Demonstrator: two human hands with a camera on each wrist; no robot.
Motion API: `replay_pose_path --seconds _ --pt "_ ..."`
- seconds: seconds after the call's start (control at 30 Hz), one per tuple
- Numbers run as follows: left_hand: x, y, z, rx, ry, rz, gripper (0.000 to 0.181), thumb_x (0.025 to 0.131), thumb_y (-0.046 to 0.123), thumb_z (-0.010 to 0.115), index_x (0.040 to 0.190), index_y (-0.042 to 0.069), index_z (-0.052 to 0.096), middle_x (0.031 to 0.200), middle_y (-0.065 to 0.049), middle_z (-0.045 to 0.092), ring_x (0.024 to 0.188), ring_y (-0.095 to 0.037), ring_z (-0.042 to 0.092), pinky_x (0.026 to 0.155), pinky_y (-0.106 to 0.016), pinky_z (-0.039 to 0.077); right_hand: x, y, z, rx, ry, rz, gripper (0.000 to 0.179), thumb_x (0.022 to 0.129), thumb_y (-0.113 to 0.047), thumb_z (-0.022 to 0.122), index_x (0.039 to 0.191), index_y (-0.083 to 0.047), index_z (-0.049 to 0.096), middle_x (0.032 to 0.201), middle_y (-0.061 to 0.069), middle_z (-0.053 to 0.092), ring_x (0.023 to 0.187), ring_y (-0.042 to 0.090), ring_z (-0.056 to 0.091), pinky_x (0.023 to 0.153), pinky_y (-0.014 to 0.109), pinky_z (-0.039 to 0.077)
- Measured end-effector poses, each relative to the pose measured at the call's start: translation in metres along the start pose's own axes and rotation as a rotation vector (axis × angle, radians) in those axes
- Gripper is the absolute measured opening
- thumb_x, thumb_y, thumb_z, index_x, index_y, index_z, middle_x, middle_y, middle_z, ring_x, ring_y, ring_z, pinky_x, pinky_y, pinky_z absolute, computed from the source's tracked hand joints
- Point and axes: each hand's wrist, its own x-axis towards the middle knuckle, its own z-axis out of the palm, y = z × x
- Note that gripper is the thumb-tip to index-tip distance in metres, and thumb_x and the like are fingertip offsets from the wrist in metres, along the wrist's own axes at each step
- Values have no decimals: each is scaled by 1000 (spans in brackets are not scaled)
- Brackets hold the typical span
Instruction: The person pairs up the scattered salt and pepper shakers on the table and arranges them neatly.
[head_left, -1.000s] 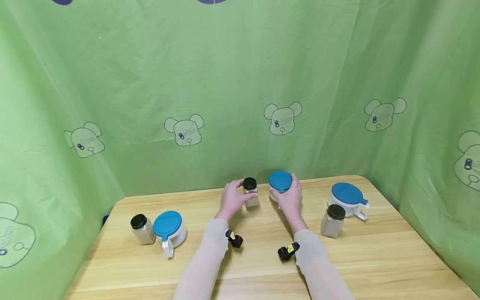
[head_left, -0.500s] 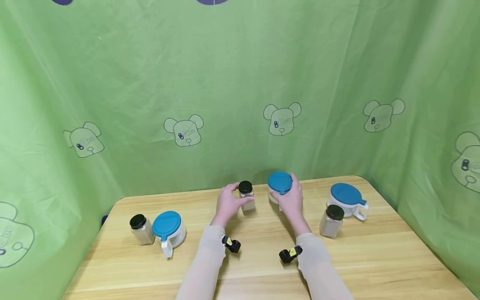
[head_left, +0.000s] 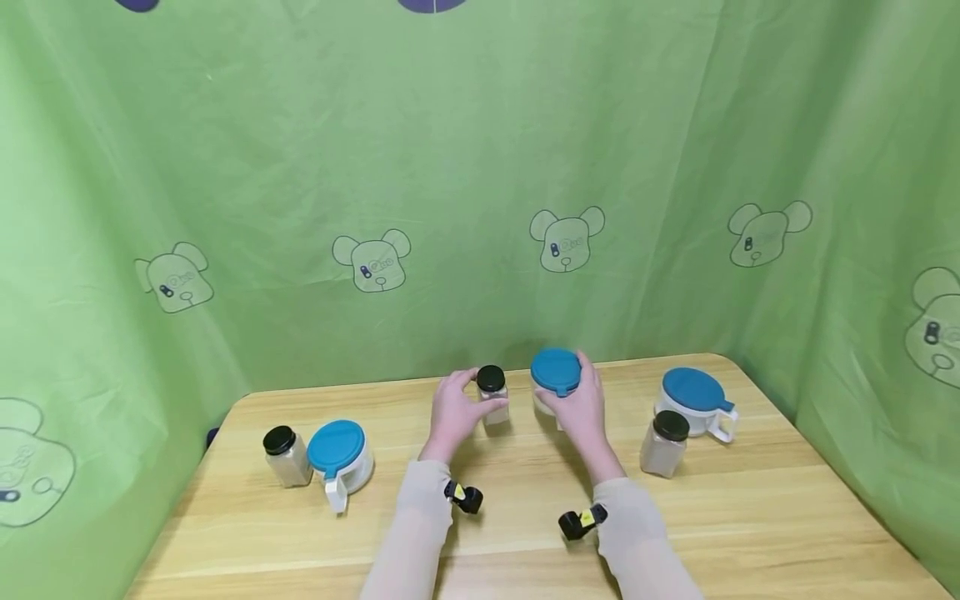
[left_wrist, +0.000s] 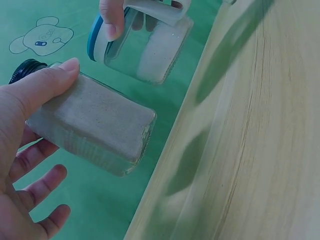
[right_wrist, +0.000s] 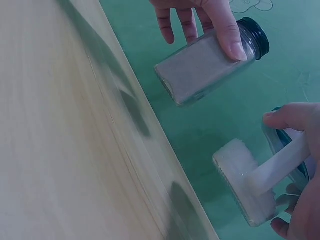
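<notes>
My left hand (head_left: pixel 453 414) grips a square glass jar (left_wrist: pixel 100 115) with a black lid and greyish powder inside, thumb on the near side. To its right, my right hand (head_left: pixel 583 408) holds a round clear canister (head_left: pixel 555 370) with a blue lid, a white handle and white contents. In the wrist views both containers hang above the table, apart from their shadows and from each other. The canister's near side is partly hidden by the right hand in the head view.
On the wooden table (head_left: pixel 525 533), a black-lidded jar (head_left: pixel 288 458) and a blue-lidded canister (head_left: pixel 336 446) stand at left. A similar jar (head_left: pixel 663 446) and canister (head_left: pixel 693 390) stand at right. A green curtain (head_left: pixel 465 150) hangs behind the table.
Over the last second, the left hand has drawn the black-lidded jar slightly left and nearer. The right hand with its canister has come slightly nearer. Both grips are kept.
</notes>
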Motion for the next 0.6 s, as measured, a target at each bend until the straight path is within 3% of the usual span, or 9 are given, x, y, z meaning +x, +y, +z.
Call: replay_pose_path --seconds 0.27,0.6 --pt "-6 2 -5 -28 -7 -42 74 64 44 88 126 13 63 126 -7 65 120 -28 56 106 -48 44 -7 -6 1 4 -11 4 101 72 -23 85 152 -7 25 150 26 33 136 44 36 111 64 31" --pt "-12 5 -16 -20 8 -1 69 64 43 88 123 13 66 124 -8 66 118 -29 57 104 -49 44 -16 -12 -1 24 -35 7 102 72 -24 84 152 -7 24 151 24 34 137 43 36 112 63 31"
